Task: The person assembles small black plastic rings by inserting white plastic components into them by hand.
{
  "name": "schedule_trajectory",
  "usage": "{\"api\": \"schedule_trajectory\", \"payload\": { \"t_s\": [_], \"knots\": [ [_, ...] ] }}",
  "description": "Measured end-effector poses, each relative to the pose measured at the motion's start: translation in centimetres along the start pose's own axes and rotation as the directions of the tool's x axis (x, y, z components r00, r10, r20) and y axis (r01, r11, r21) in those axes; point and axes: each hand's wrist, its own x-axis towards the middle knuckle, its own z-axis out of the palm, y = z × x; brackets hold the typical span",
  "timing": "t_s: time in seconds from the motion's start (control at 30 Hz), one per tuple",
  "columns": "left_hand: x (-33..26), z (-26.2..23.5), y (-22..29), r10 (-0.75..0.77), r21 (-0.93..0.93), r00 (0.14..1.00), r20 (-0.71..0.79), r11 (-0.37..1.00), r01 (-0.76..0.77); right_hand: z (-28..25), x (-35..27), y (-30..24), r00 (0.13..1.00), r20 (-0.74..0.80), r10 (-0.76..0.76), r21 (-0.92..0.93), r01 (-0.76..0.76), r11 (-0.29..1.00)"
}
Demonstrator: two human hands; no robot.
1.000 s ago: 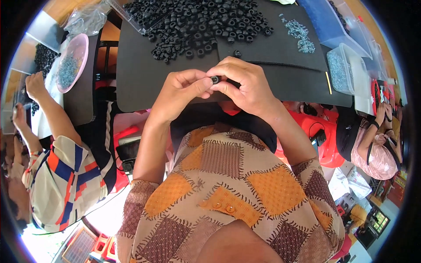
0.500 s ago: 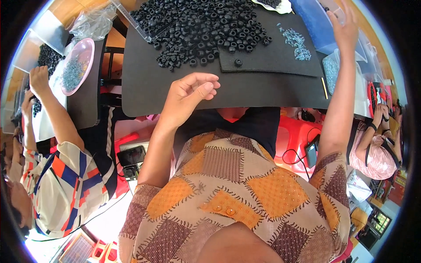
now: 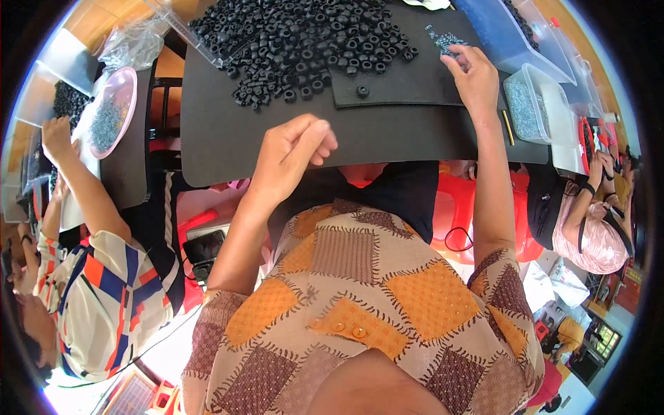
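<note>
Pick step: right hand (image 3: 472, 77) open, fingertips on the small grey parts (image 3: 443, 40) far right; left hand (image 3: 294, 153) loosely curled, empty, hovers over the tabletop (image 3: 228, 131); next move needs a fine pinch

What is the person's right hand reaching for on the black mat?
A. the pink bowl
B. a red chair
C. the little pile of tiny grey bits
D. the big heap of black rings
C: the right hand has its fingertips on the small pile of tiny grey bits at the far side of the black mat, apart from the heap of black rings.
</note>
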Motion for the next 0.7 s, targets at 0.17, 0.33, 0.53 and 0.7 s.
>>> {"api": "schedule_trajectory", "payload": {
  "t_s": [0.17,0.33,0.53,0.7],
  "knots": [
    [2.3,1.5,1.2,0.329,0.423,0.942,-0.073,0.865,-0.269,1.3,0.8,0.5,0.988,0.157,-0.008,-0.195,0.039,0.98],
    [5.7,2.6,0.7,0.549,0.725,0.836,0.015,0.57,-0.388,2.0,1.3,1.2,0.986,0.152,-0.071,-0.158,0.095,0.983],
    [6.9,3.2,-0.5,0.513,0.776,0.856,0.071,0.511,-0.371,2.1,2.0,2.4,0.962,0.221,-0.163,-0.078,0.185,0.98],
    [4.5,2.7,-0.6,0.28,0.331,0.958,-0.065,0.911,-0.244,1.7,0.1,2.4,0.952,0.299,0.068,0.48,-0.211,0.851]
  ]
}}
